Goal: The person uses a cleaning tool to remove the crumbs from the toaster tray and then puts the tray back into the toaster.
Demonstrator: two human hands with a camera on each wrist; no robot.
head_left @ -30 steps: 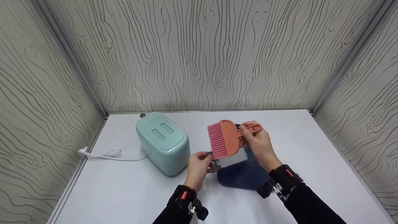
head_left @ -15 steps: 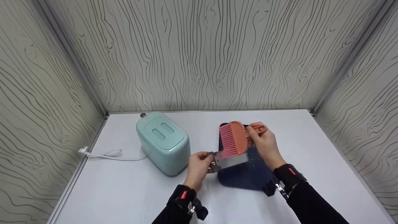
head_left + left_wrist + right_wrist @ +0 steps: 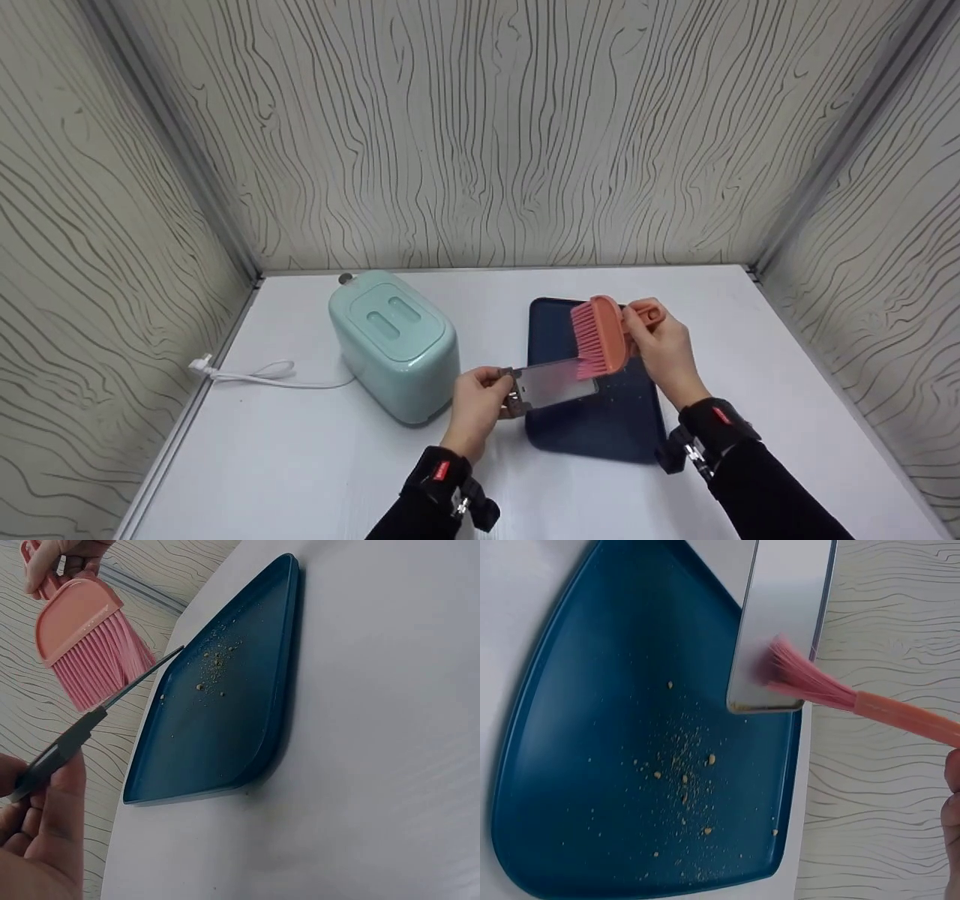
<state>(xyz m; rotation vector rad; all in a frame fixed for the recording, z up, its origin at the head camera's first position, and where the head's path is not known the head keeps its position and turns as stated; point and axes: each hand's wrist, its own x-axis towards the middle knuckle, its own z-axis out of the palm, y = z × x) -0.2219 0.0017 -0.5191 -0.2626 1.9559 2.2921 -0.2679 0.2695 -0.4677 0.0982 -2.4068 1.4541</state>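
Observation:
My left hand (image 3: 477,409) pinches the dark end of a thin metal crumb tray (image 3: 553,384), which juts to the right over a dark blue tray (image 3: 585,435). In my right hand (image 3: 667,352) is the handle of an orange brush (image 3: 613,334) with pink bristles. Its bristles (image 3: 810,679) press on the crumb tray's surface near the far end, as the right wrist view shows. A little brown residue lines that end's edge. Loose crumbs (image 3: 684,778) lie scattered on the blue tray below. Seen from the left wrist, the crumb tray (image 3: 142,677) appears edge-on and tilted.
A mint-green toaster (image 3: 397,345) stands left of my left hand, two oblong marks on its top. From it a white cord (image 3: 277,382) runs left to a plug (image 3: 201,365) at the table's edge. Wood-patterned panels (image 3: 480,135) enclose the white table (image 3: 315,465) at the back and sides.
The brush has swept rightward along the crumb tray, from near my left fingers to its far end. My right hand moved right with it; my left hand has stayed almost still.

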